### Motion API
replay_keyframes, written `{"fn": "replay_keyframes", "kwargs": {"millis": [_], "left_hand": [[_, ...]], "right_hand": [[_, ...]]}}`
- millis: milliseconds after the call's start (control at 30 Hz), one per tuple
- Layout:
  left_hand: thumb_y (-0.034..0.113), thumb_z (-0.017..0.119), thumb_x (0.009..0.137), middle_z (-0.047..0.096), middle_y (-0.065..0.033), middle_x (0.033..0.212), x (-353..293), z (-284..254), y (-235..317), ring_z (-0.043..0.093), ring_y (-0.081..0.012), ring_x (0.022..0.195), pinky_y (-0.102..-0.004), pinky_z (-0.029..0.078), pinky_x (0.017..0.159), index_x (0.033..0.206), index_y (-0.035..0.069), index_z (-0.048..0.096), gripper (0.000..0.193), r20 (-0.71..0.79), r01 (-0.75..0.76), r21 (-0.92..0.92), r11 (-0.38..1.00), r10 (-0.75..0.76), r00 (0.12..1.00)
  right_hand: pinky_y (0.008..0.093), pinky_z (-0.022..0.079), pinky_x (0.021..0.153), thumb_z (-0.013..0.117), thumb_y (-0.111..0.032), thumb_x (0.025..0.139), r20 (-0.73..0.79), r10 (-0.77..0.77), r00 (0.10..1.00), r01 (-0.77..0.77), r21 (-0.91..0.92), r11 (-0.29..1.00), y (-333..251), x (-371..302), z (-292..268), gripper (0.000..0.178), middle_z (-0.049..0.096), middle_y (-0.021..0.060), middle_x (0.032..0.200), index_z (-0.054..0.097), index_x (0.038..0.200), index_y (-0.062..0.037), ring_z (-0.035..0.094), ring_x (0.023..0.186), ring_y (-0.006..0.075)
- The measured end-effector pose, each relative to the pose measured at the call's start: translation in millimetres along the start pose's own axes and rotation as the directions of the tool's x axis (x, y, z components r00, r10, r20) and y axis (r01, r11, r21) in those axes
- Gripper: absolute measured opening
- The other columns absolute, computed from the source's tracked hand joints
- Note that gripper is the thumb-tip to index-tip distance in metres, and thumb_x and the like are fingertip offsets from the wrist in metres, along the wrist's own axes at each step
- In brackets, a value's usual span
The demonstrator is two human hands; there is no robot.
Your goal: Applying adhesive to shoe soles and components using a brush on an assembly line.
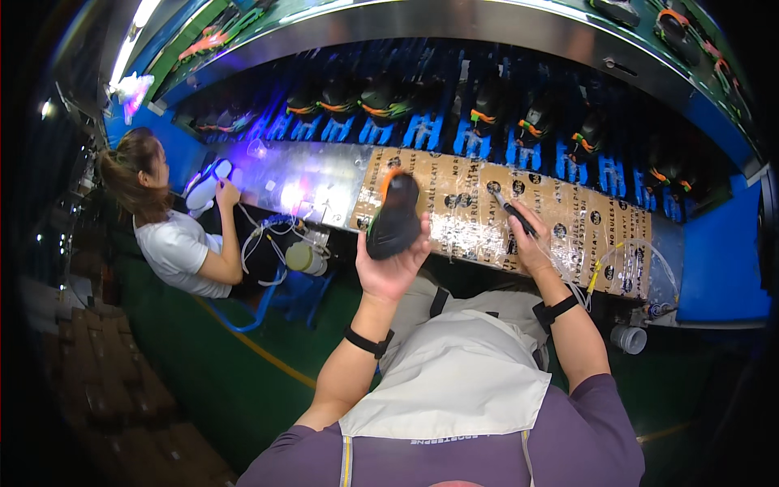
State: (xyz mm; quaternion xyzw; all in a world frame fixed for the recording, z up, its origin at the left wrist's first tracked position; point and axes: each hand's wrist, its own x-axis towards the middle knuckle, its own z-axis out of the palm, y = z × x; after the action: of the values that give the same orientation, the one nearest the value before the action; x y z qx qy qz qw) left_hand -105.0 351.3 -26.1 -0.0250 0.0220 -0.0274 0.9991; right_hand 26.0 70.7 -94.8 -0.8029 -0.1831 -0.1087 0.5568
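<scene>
Left grip [392, 274] holds a black shoe [398, 217], right grip [532, 242] a pen-like tool [514, 213], near black-lettered cardboard [462, 227].

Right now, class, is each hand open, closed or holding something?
Left hand: holding a black shoe with orange trim, palm up.
Right hand: holding a slim black-handled tool.

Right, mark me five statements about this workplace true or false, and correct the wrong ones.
1. The left hand holds a dark shoe. True.
2. The right hand holds a black pen-shaped tool. True.
3. Only the right wrist wears a band. False: both wrists wear black bands.
4. Below the tool lies green cloth. False: it is brown cardboard.
5. Another person in a white top is at the left. True.
</scene>
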Motion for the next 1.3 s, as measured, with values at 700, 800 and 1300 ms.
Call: {"fn": "replay_keyframes", "kwargs": {"millis": [700, 800, 1300], "left_hand": [[0.059, 0.039, 0.109, 0.055, -0.0336, 0.138, 215.2, 275.5, -119.4, 0.067, -0.0421, 0.115, -0.0457, 0.058, 0.097, 0.148, -0.014, 0.039, 0.083, 0.221, -0.118, 0.769, 0.628, -0.088, 0.971], [0.039, 0.053, 0.110, 0.060, -0.0271, 0.138, 208.8, 261.9, -105.0, 0.070, -0.0342, 0.114, -0.0404, 0.060, 0.092, 0.143, -0.013, 0.050, 0.062, 0.255, -0.240, 0.952, 0.192, -0.057, 0.965], [0.029, 0.067, 0.091, 0.074, -0.0248, 0.100, 310.3, 277.1, 242.2, 0.073, -0.0409, 0.095, -0.0506, 0.057, 0.086, 0.102, 0.001, 0.077, 0.031, 0.776, 0.248, -0.180, -0.952, 0.017, 0.631]], "right_hand": [[0.0354, 0.055, 0.083, 0.071, -0.010, 0.094, -0.001, -0.013, 1.000, 0.013, 0.077, 0.997, 9.7, -0.8, -14.0, 0.032, 0.074, 0.0174, 0.107, 0.072, 0.125, -0.0014, 0.073, 0.095, 0.0288], [0.0349, 0.055, 0.082, 0.071, -0.010, 0.094, -0.019, -0.020, 1.000, 0.021, 0.066, 0.998, 12.1, 0.5, -12.2, 0.032, 0.074, 0.0171, 0.105, 0.072, 0.125, -0.0016, 0.072, 0.093, 0.0291], [0.0356, 0.051, 0.067, 0.073, -0.011, 0.093, 0.006, 0.068, 0.998, -0.068, 0.034, 0.997, 2.7, 2.8, -24.4, 0.035, 0.068, 0.0139, 0.090, 0.072, 0.128, -0.0045, 0.066, 0.074, 0.0251]]}}
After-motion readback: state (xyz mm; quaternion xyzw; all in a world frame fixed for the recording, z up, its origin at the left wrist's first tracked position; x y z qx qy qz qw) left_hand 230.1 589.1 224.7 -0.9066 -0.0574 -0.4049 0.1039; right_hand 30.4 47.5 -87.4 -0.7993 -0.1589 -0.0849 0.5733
